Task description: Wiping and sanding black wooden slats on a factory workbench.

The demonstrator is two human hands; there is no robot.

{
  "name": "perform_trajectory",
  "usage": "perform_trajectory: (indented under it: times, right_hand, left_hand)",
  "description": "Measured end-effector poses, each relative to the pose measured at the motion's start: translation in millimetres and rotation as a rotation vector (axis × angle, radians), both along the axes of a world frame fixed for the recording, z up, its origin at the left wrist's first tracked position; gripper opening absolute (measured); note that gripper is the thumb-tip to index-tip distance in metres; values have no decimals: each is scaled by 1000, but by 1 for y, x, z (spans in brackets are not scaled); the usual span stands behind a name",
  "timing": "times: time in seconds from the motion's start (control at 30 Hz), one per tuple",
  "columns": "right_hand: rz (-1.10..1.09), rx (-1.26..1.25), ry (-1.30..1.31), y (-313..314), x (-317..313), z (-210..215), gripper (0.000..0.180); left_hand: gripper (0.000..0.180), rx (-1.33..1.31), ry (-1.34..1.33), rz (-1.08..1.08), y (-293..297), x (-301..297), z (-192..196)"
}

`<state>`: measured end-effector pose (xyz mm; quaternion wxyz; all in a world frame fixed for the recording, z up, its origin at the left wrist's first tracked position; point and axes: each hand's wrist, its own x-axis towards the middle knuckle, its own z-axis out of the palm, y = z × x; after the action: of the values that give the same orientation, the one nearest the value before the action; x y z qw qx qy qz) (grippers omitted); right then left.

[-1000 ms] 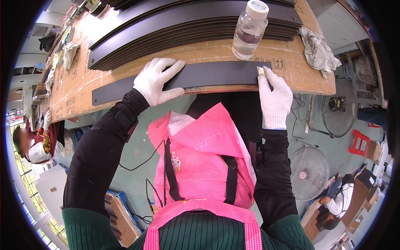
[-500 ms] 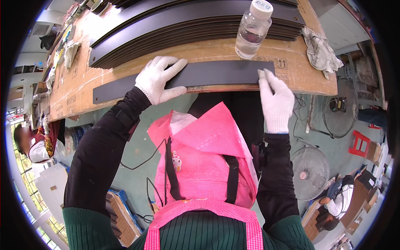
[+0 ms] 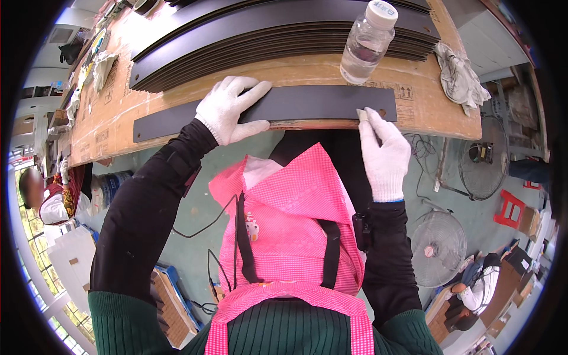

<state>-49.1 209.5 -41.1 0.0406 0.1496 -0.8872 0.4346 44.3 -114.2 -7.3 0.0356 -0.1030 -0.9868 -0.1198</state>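
A long dark grey strip (image 3: 319,102) lies flat along the near edge of the cardboard-covered table (image 3: 438,121), with a small hole near its right end. My left hand (image 3: 228,109), in a white knit glove, rests across the strip left of its middle. Its fingers reach toward the far edge, and the thumb is spread apart along the near edge. Close to the strip's right end, my gloved right hand (image 3: 386,157) pinches a small pale piece (image 3: 362,116) at its fingertips, against the strip's surface. What kind of piece it is cannot be made out.
Behind the strip lies a stack of similar dark strips (image 3: 284,62). A clear bottle (image 3: 362,50) with a white cap stands before the stack. A crumpled pale cloth (image 3: 458,80) lies at the table's right. Fans (image 3: 439,248) stand on the floor at right; other people sit at both sides.
My right hand has moved a little left and toward me along the strip, uncovering the hole near its right end. My left hand stays in place on the strip.
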Motion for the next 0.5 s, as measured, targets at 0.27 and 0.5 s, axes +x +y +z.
perform_trajectory:
  times: [0.27, 0.5]
  right_hand:
    - [29, 83, 131, -55, 23, 4, 16]
    - [51, 77, 147, -61, 20, 2, 20]
  left_hand:
    - [79, 28, 11, 8, 3, -2, 1]
    - [79, 21, 14, 14, 0, 1, -2]
